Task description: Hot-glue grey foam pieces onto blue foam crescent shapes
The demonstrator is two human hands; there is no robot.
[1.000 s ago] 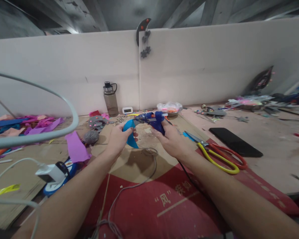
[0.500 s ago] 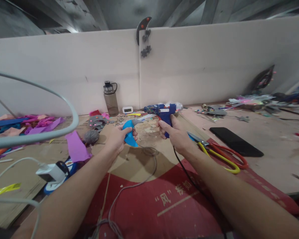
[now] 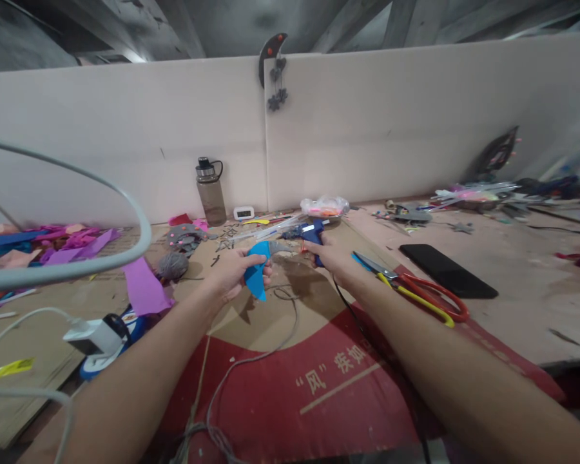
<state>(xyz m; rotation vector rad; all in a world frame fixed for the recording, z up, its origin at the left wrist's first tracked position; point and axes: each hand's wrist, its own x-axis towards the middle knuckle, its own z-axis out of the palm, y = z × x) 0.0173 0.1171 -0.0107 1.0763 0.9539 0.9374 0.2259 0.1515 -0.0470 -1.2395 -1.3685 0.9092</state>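
Between its thumb and fingers, my left hand [image 3: 236, 273] pinches a curved blue crescent piece [image 3: 257, 274]. Its upper end is wrapped in grey yarn [image 3: 281, 246] and points to the right. My right hand [image 3: 329, 252] is closed around the handle of a blue glue gun [image 3: 312, 232], whose front end faces left, just above the grey-wrapped end. Whether the nozzle touches the piece I cannot tell. A loose grey strand [image 3: 294, 322] runs from near the left hand down over the red and brown cardboard [image 3: 348, 419].
Scissors [image 3: 415, 290] with red and yellow handles and a black phone [image 3: 447, 270] lie to the right. A bottle [image 3: 211, 193], a small clock [image 3: 243, 212] and a grey yarn ball [image 3: 173, 265] stand at back left. Coloured felt scraps [image 3: 77, 248] and a white plug [image 3: 94, 336] lie left.
The glue gun has come lower and turned, its front end nearing the crescent. The crescent has tilted, its wrapped end now pointing right. The view has shifted slightly.
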